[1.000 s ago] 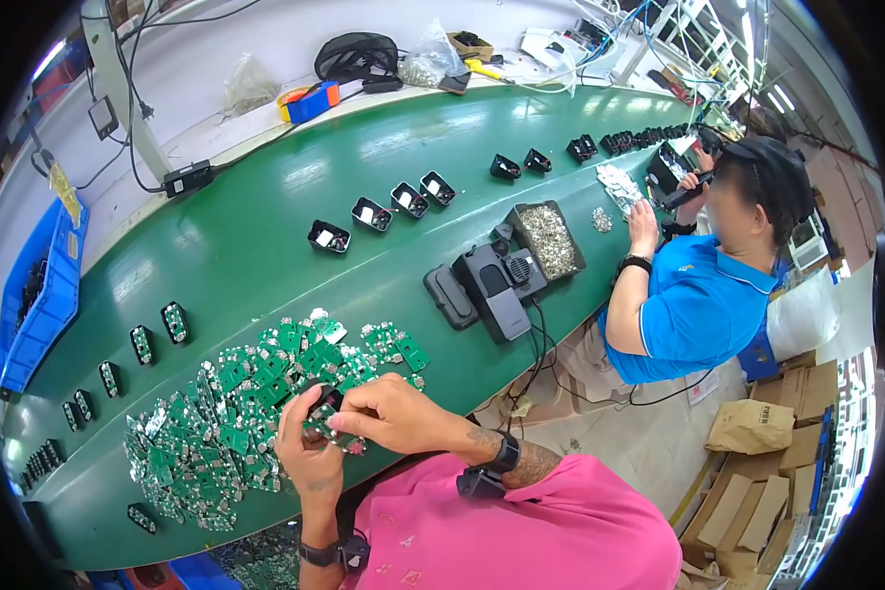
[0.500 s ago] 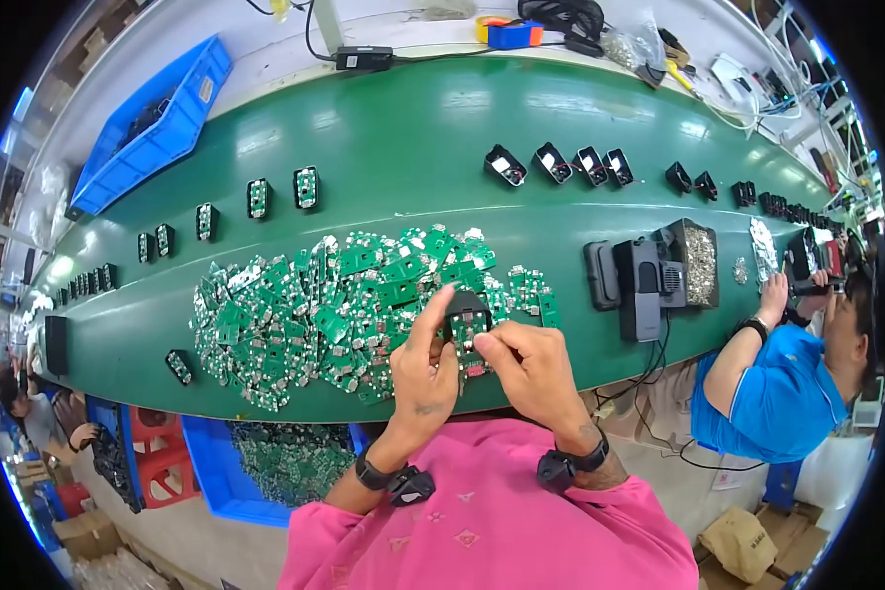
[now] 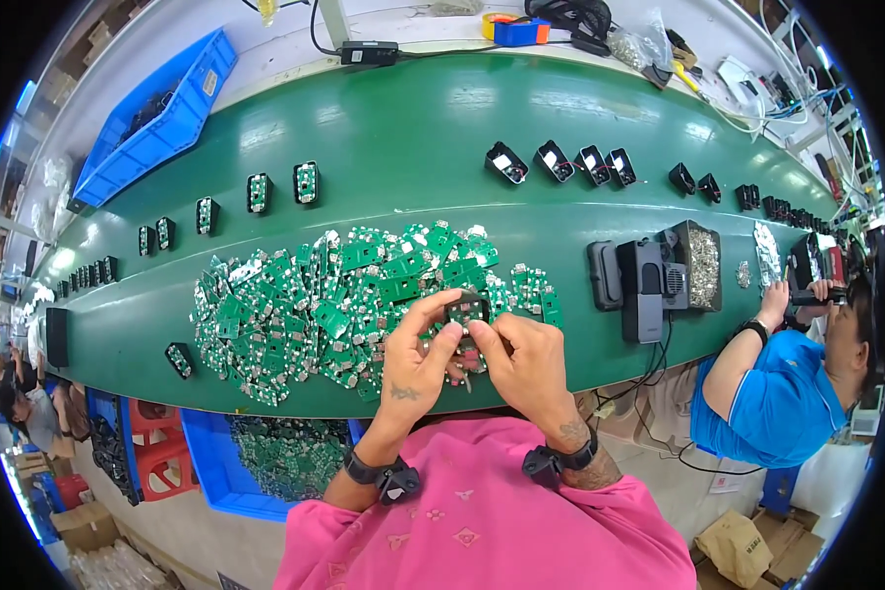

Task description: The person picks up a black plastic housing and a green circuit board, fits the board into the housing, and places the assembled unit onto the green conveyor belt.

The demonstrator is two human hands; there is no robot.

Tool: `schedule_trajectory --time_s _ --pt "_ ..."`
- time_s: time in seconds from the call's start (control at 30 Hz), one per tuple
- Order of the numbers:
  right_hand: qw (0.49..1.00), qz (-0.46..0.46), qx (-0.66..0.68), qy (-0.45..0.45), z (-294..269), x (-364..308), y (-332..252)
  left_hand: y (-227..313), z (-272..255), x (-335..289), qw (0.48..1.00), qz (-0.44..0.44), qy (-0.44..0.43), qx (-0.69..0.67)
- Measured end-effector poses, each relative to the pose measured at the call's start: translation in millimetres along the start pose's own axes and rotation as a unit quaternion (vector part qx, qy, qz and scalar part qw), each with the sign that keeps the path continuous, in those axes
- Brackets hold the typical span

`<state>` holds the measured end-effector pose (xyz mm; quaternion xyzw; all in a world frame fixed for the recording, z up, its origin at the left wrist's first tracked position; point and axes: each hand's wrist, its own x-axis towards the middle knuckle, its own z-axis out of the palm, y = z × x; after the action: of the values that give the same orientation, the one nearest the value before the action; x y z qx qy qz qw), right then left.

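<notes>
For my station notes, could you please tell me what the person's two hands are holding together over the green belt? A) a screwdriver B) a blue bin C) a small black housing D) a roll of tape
C: both the left hand and the right hand pinch a small black housing just above the pile of green circuit boards.

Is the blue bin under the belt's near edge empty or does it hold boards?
Holding boards: the blue bin shows green circuit boards heaped inside; how deep cannot be told.
</notes>
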<state>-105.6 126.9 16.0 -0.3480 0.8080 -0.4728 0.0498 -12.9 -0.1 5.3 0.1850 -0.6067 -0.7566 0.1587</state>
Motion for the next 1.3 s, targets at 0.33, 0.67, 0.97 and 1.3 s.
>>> schedule_trajectory --time_s 0.33,0.67,0.97,1.3 --pt "0.990 0.050 0.112 -0.074 6 2 -1 2 3 0 0.998 -0.057 0.004 -0.038" --pt "0.968 0.037 0.245 -0.036 26 -6 15 -11 6 0 0.988 0.089 0.066 0.108" --pt "0.989 -0.004 0.110 -0.094 60 89 32 -3 -35 -3 0.968 0.078 0.207 0.121" --pt "0.985 0.049 0.055 -0.155 187 252 70 122 3 -46 0.839 0.314 -0.402 -0.189"
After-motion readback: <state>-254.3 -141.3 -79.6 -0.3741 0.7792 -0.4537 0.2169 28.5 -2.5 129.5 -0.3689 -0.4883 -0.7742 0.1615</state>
